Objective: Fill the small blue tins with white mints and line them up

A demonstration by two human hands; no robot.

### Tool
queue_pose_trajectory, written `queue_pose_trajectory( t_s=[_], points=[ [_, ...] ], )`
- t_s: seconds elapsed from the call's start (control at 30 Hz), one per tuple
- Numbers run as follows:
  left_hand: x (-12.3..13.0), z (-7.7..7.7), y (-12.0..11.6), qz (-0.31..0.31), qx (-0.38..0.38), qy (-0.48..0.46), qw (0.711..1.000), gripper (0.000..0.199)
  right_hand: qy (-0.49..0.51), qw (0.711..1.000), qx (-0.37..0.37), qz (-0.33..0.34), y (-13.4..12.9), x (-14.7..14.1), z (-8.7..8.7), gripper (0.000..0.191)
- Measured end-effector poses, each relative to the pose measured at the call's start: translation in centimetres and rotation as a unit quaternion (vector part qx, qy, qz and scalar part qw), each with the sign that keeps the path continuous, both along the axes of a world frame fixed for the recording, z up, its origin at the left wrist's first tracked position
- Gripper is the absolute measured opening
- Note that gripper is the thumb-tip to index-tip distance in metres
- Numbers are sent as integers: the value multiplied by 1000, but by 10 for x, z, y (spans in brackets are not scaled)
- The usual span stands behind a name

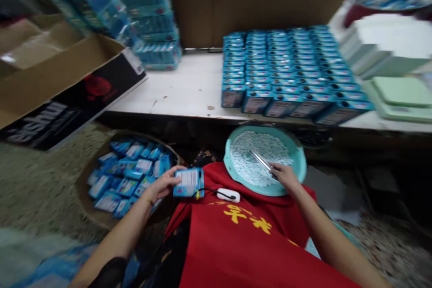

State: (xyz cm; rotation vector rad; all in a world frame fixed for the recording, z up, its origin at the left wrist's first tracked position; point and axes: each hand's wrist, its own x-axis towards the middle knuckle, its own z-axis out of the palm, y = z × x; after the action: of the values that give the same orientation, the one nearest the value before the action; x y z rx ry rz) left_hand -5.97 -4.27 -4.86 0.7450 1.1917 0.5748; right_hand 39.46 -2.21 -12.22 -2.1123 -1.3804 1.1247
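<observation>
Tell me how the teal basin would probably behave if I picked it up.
The basin looks like moulded plastic, so it should feel fairly stiff. The many small white pieces inside seem loose, so they'd likely slide and could spill if it tilted. Most of its weight probably comes from them.

Indoor light is middling, brightest on the white desk (192, 87) and the pale stack (394, 38) at right; the space beneath the desk sinks into deep shadow; small glints sit on the plastic-wrapped packs (153, 22) and metal tongs (261, 161); the outer edges smear and stretch, softening the open carton (77, 103); the middle is sharper, though fine print on the held blue box (189, 182) is unreadable.
</observation>
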Motion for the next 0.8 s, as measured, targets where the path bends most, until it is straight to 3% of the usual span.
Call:
queue_pose_trajectory(
  t_s=[0.07, 0.17, 0.23, 0.3, 0.37, 0.5, 0.6, 0.8],
  points=[
    [18, 6, 11, -143, 3, 35, 989, 48, -139, 988, 34, 50, 7, 8, 12, 39],
    [35, 27, 33, -291, 23, 61, 955, 55, -328, 940, 35, 81, 20, 19, 28, 46],
    [43, 41, 47, -364, 11, 68, 929, 63, -379, 919, -3, 110, 29, 22, 29, 44],
    [50, 50, 55, -396, -2, 81, 915, 58, -373, 917, -34, 138, 35, 18, 23, 40],
    [57, 50, 59, -367, -4, 91, 926, 50, -346, 925, -51, 151, 35, 7, 12, 37],
    [80, 37, 64, -198, 13, 65, 978, 48, -281, 939, -81, 180, 22, -23, -6, 36],
    [106, 25, 71, -93, 41, 30, 994, 50, -222, 949, -92, 202, 15, -36, -14, 34],
    [145, 6, 90, -54, 133, 6, 990, 52, -107, 971, -105, 185, 21, -22, -23, 41]
  ],
)
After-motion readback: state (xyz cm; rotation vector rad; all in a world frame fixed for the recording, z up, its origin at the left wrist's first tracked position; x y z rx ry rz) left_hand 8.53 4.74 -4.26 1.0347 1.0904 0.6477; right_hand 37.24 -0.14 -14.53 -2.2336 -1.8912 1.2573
